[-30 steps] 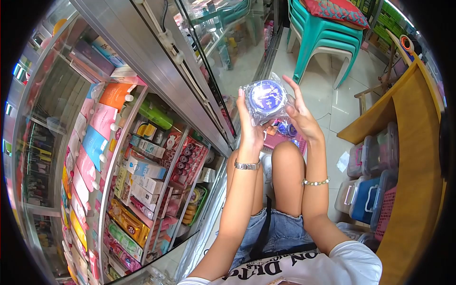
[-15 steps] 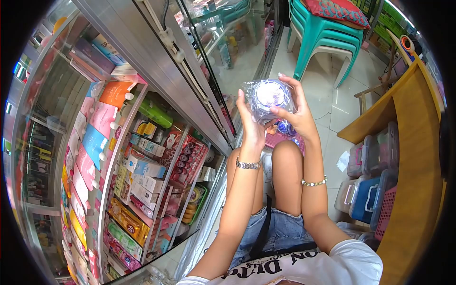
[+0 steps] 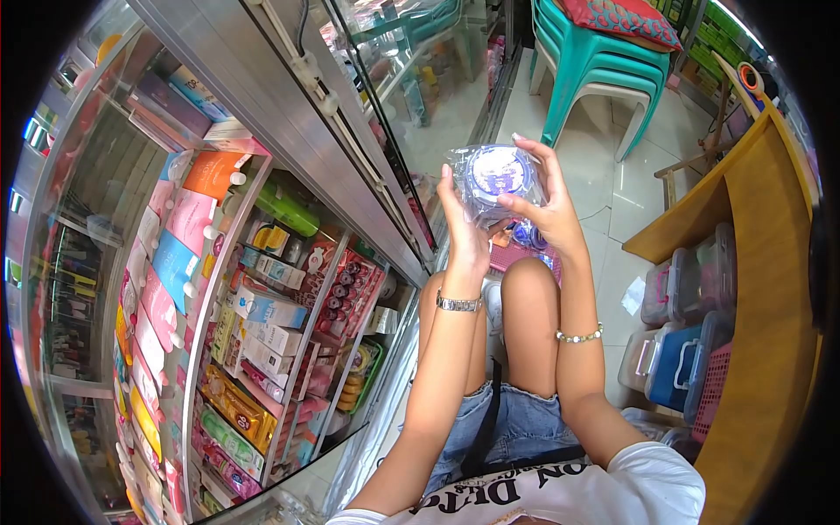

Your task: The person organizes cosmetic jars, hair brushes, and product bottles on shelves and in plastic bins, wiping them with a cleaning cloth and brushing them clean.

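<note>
Between my two hands is a round jar-like container (image 3: pixel 499 172) with a white and purple top, wrapped in clear crinkled plastic. My left hand (image 3: pixel 466 226) supports it from the left and below, fingers up along its side. My right hand (image 3: pixel 549 194) closes round its right side, with the thumb on the near edge of the top. The printing on the top is too small to read. Below my hands, a pink basket (image 3: pixel 509 256) with more purple-lidded containers (image 3: pixel 525 233) is partly hidden by my hands and knees.
At left, a glass display case (image 3: pixel 197 367) is packed with tubes and boxes. Stacked green plastic stools (image 3: pixel 604 66) with a red cushion (image 3: pixel 621 22) stand ahead. On the right, a wooden shelf unit (image 3: pixel 761 306) holds lidded plastic boxes (image 3: pixel 674 359). A paper scrap (image 3: pixel 633 296) lies on the tiles.
The container's top has tilted slightly, so the glare has lessened and its purple printing shows more. Both hands keep their hold in nearly the same place.
</note>
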{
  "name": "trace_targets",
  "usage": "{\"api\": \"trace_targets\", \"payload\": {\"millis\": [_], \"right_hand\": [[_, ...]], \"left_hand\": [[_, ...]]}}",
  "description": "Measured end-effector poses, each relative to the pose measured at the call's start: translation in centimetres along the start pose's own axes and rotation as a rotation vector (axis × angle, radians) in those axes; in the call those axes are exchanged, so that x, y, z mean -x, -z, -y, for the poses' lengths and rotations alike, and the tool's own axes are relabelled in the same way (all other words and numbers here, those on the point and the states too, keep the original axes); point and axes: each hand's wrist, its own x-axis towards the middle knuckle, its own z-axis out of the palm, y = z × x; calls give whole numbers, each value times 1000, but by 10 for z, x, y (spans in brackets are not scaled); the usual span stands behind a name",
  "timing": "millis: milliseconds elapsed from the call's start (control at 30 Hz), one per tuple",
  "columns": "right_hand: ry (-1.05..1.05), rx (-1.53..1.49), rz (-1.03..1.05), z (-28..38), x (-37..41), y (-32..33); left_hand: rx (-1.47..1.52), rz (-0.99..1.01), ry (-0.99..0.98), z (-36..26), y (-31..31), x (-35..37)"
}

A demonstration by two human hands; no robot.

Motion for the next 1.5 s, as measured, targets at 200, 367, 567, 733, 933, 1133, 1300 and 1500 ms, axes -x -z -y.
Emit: {"api": "trace_targets", "payload": {"millis": [200, 367, 567, 733, 933, 1133, 1300, 1500], "right_hand": [[-28, -46, -12, 2, 0, -1], [-37, -65, -8, 7, 1, -3], [9, -53, 3, 2, 0, 0], [48, 9, 42, -1, -1, 1], [29, -112, -51, -26, -2, 31], [-577, 340, -242, -92, 14, 91], [-935, 729, -36, -290, 51, 139], [-924, 1315, 565, -389, 128, 175]], "left_hand": [[-11, 24, -2, -2, -1, 1], [7, 69, -8, -8, -3, 8], [29, 47, -5, -1, 5, 3], [32, 3, 12, 1, 8, -1], [62, -18, -13, 0, 6, 0], [153, -29, -100, -6, 11, 3], [146, -83, -165, -8, 12, 7], [159, -103, -175, -8, 15, 7]]}}
